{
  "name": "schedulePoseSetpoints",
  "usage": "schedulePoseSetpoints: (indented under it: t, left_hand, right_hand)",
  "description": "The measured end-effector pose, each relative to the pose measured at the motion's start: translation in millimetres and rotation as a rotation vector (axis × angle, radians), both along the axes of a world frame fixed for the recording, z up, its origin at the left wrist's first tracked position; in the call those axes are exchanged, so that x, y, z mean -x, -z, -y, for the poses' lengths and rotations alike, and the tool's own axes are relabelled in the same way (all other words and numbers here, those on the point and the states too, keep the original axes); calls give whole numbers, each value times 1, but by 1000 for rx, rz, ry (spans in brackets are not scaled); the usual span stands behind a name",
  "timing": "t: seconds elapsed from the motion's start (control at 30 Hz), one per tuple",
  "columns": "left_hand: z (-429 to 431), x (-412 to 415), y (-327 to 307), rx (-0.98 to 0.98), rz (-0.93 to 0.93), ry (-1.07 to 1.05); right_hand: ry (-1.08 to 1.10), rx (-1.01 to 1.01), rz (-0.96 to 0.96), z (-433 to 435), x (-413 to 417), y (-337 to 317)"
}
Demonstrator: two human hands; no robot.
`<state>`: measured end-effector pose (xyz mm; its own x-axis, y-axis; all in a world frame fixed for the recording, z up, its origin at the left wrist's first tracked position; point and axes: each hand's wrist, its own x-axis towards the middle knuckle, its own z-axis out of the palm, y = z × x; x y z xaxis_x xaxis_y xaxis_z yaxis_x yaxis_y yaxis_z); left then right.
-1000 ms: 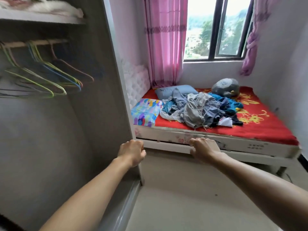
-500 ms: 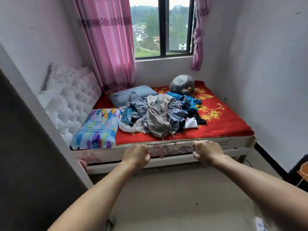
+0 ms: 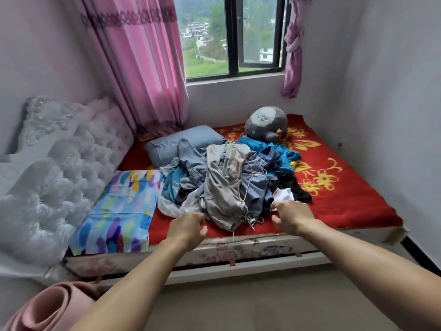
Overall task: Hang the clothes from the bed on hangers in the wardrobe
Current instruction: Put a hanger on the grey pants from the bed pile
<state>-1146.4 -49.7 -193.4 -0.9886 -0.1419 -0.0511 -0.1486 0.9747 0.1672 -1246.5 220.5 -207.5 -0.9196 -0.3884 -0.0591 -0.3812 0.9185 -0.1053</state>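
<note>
Many clothes (image 3: 229,177) lie in a heap on the middle of the bed (image 3: 346,199). At the heap's near edge hover the left hand (image 3: 188,229) and the right hand (image 3: 292,217), fingers loosely bent, holding nothing. Left of the heap lie a grey pillow (image 3: 186,142) and a colourful pillow (image 3: 119,211).

A blue-grey pillow (image 3: 167,149) lies at the far left corner of the bed (image 3: 250,249). A multicoloured pillow (image 3: 114,211) lies at its near left corner, against the tufted headboard (image 3: 59,168). A grey plush toy (image 3: 266,124) sits at the far edge, below the window (image 3: 233,37). A rolled pink mat (image 3: 47,309) lies on the floor.
</note>
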Motion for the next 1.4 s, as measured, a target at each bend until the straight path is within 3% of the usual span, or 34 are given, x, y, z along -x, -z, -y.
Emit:
schedulePoseSetpoints:
  t: [0.57,0.8,1.07,1.27,1.4]
  left_hand:
    - [92,328,111,-107,229,-2]
    - [104,402,159,-119,301,-39]
    - [106,450,249,-244,483,-280]
    - [98,480,320,-344,553,-444]
    - [95,511,371,-553,485,-635]
  right_hand:
    - [32,-87,147,90,309,95]
    - [-33,-107,271,116,406,152]
    - [-158,-119,429,168,502,263]
    - [87,14,504,201,538,341]
    - [274,172,530,209,547,384]
